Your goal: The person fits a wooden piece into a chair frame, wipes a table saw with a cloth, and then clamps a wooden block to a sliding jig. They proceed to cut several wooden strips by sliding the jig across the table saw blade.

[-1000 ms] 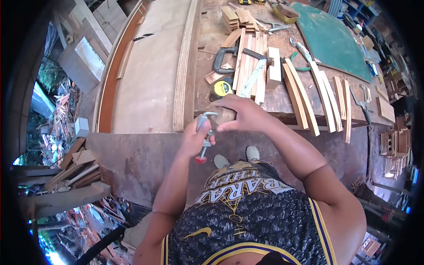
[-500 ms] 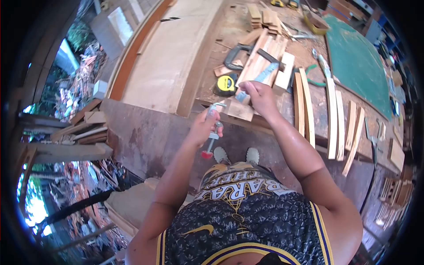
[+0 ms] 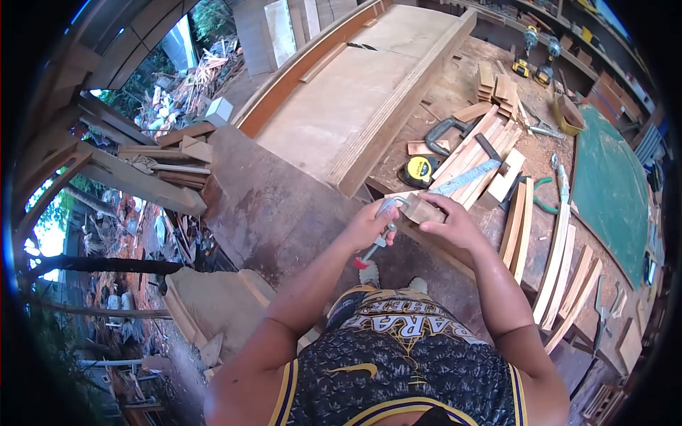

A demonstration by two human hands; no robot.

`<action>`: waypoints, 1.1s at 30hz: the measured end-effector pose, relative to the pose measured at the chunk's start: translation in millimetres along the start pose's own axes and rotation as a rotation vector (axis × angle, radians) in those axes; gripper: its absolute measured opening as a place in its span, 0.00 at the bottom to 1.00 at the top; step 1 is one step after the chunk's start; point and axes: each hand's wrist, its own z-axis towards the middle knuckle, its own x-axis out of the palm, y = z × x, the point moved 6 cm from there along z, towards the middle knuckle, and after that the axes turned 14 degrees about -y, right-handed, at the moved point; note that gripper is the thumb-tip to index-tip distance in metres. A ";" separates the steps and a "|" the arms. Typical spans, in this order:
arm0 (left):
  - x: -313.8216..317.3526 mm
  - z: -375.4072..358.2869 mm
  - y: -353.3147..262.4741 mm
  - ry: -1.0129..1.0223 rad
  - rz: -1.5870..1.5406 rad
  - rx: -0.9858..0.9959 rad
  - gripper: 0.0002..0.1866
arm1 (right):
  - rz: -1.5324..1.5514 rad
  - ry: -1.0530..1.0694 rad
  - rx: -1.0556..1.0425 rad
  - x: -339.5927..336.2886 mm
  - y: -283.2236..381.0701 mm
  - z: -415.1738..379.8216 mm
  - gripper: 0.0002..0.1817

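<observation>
My left hand [image 3: 368, 228] is closed around a small silver metal clamp [image 3: 380, 240] with a red end. The clamp's upper jaw sits right at the table edge, beside a short wooden block [image 3: 424, 211]. My right hand [image 3: 455, 228] has its thumb and fingers on either side of that block. Just beyond lie a handsaw [image 3: 469, 176] with its blade across pale wood strips [image 3: 490, 135], and a yellow and black tape measure [image 3: 419, 169].
A long wooden panel with raised edges [image 3: 341, 92] lies to the left. Curved wood strips [image 3: 554, 263], pliers with green handles [image 3: 545, 197] and a green board [image 3: 612, 184] are on the right. Two yellow drills [image 3: 531, 53] stand at the back.
My view has shifted left. My left hand has brought the clamp up to the table edge. My right hand has lowered from above the saw to the wooden block, its fingers spreading around it.
</observation>
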 end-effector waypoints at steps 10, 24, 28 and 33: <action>-27.2 -3.0 17.0 -0.085 0.009 -0.055 0.19 | -0.091 -0.031 -0.195 26.4 10.9 11.0 0.32; -133.8 19.2 31.9 0.041 0.048 0.060 0.21 | -0.288 -0.923 -0.064 -39.8 -64.8 12.3 0.09; -176.2 36.5 26.3 0.163 0.023 0.086 0.29 | -1.094 -1.185 -0.089 -93.3 -48.6 7.9 0.23; -188.6 50.7 7.6 0.194 -0.012 0.088 0.29 | -1.234 -0.976 0.355 -107.0 -47.9 41.3 0.24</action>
